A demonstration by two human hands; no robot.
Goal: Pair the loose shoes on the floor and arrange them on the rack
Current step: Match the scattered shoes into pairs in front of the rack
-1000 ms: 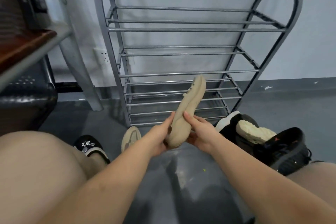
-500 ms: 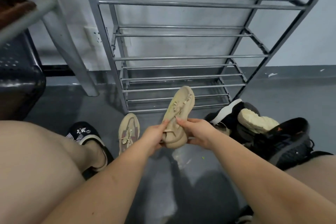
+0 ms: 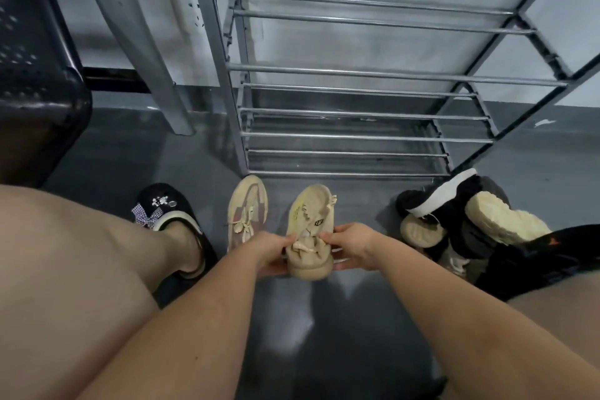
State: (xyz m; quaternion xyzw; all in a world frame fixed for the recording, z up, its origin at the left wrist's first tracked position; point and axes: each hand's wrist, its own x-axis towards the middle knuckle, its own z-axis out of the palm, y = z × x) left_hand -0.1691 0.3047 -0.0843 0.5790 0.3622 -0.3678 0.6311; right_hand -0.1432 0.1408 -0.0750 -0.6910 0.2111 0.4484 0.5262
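Note:
I hold a beige knit sneaker (image 3: 311, 221) upright, toe pointing away, just above the floor in front of the rack. My left hand (image 3: 271, 252) grips its heel on the left and my right hand (image 3: 350, 245) grips the heel and collar on the right. Its matching beige sneaker (image 3: 246, 208) lies on the floor just to the left, toe toward the rack. The grey metal shoe rack (image 3: 357, 136) stands against the wall with bare rails. A pile of loose shoes (image 3: 470, 221), black ones and cream-soled ones, lies to the right.
My left foot wears a black slipper with a bow (image 3: 165, 208) left of the sneakers. A dark perforated metal chair (image 3: 35, 91) and a grey table leg (image 3: 146, 52) stand at the left. A wall socket (image 3: 188, 10) sits beside the rack.
The held sneaker has come down from sole-facing and raised to upright and low beside its mate. My view has tilted down and closer to the floor.

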